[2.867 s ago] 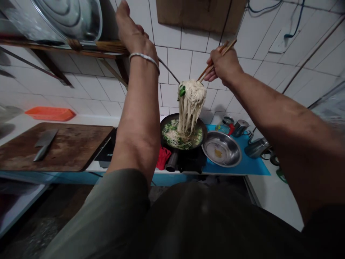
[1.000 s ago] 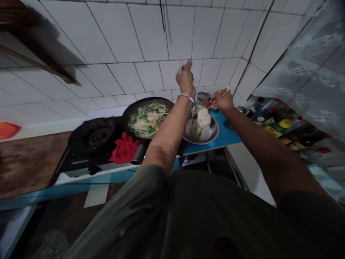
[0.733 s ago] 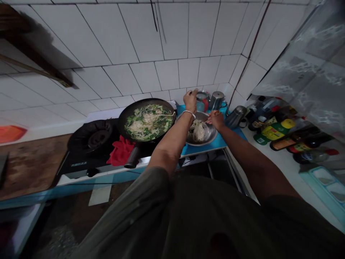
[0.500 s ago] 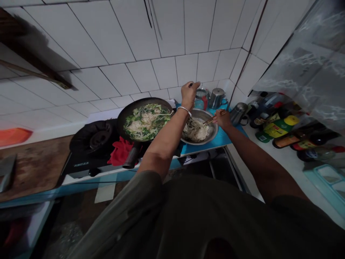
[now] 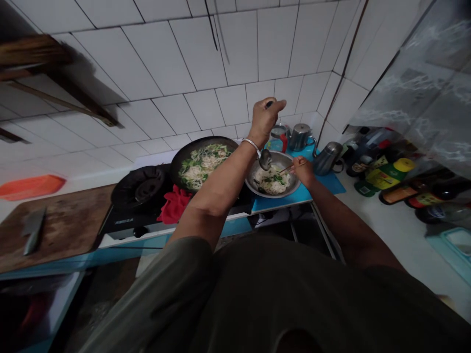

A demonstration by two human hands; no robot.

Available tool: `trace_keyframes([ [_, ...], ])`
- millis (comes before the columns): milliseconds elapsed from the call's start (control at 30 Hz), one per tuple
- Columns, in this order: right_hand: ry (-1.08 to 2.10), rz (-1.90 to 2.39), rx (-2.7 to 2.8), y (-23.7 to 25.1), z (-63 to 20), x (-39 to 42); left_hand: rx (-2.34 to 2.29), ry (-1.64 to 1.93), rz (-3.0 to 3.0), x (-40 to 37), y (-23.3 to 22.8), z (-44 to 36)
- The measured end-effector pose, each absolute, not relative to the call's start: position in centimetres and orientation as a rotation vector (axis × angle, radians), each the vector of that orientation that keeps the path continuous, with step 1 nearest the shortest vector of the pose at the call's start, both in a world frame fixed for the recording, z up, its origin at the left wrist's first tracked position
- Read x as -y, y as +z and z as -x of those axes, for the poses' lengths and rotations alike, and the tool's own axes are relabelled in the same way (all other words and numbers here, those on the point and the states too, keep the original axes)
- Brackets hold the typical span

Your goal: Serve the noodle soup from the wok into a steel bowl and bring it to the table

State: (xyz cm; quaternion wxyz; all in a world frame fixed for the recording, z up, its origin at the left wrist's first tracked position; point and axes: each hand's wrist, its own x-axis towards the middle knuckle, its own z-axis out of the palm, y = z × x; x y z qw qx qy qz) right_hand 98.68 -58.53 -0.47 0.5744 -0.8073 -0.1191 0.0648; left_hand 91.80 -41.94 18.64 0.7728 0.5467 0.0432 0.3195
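Note:
My left hand [image 5: 265, 117] is raised and grips the handle of a metal ladle [image 5: 265, 159], whose bowl hangs just over the near-left rim of a steel bowl [image 5: 289, 187]. Noodles with greens [image 5: 272, 179] lie in that bowl. My right hand [image 5: 303, 169] holds wooden chopsticks [image 5: 285, 169] at the bowl's right side, tips in the noodles. To the left a black pan [image 5: 186, 153] on the stove holds more noodles and greens in broth [image 5: 201, 164].
A red cloth [image 5: 173, 206] lies by the pan handle. A second black burner [image 5: 139, 185] sits left of the pan. A cleaver [image 5: 32, 229] rests on a wooden board [image 5: 66, 225]. Metal pots [image 5: 300, 136] and sauce bottles [image 5: 397, 176] crowd the right counter.
The noodles went from hanging over the pan into the steel bowl. My left hand has risen with the ladle, and greens now lie on the noodles in the bowl.

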Motion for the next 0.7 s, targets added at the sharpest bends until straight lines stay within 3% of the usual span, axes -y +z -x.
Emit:
trace_keyframes([
  [500,0.010,1.707,0.189,-0.9,-95.0,56.3,-0.037,0.973,-0.926,34.1,23.7,-84.9],
  [700,0.224,1.474,0.147,-1.1,-92.1,49.8,-0.092,1.102,-0.832,29.8,25.7,-81.4],
])
